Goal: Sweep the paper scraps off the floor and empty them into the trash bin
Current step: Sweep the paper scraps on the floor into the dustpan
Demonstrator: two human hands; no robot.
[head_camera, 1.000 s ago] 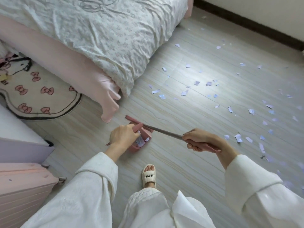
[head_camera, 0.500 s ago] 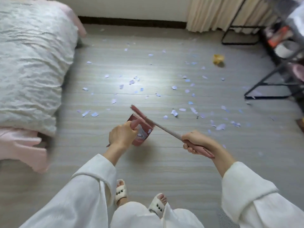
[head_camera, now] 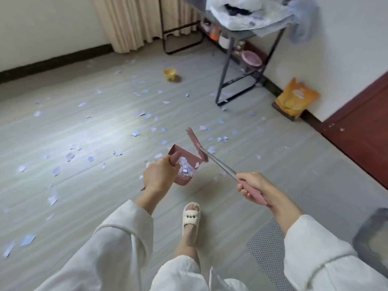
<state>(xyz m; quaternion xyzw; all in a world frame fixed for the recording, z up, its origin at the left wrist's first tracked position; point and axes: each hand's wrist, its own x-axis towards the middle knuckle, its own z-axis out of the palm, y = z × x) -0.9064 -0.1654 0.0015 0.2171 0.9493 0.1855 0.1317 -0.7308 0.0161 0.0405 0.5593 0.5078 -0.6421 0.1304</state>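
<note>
Across the left half of the frame, pale lilac paper scraps [head_camera: 70, 156] lie scattered on the grey plank floor [head_camera: 63, 127], thinning toward the dark skirting at upper left, where a cream curtain [head_camera: 126, 22] hangs to the floor. Just left of centre, the left hand [head_camera: 159, 175] is closed around the handle of a dusty-pink dustpan [head_camera: 186, 164], held clear of the floor with its mouth tilted up; a small heap of scraps sits inside it. Right beside it, the pink brush head of a broom [head_camera: 196, 144] slants above the pan's rim, its metal shaft running down to lower right into the right hand [head_camera: 252, 185], which is wrapped tight on the pink grip. Both arms wear white sleeves [head_camera: 117, 248]. Below the hands, one foot in a white slipper [head_camera: 191, 217] stands on the floor. A small yellow object [head_camera: 170, 74] rests on the floor above centre; its kind is unclear. At upper right a folding bench [head_camera: 241, 34] with dark legs carries crumpled plastic bags [head_camera: 247, 11]; an orange bag [head_camera: 296, 97] leans against the wall beside a reddish-brown door [head_camera: 361, 131]. More scraps dot the floor around the bench legs. No trash bin can be made out with certainty
</note>
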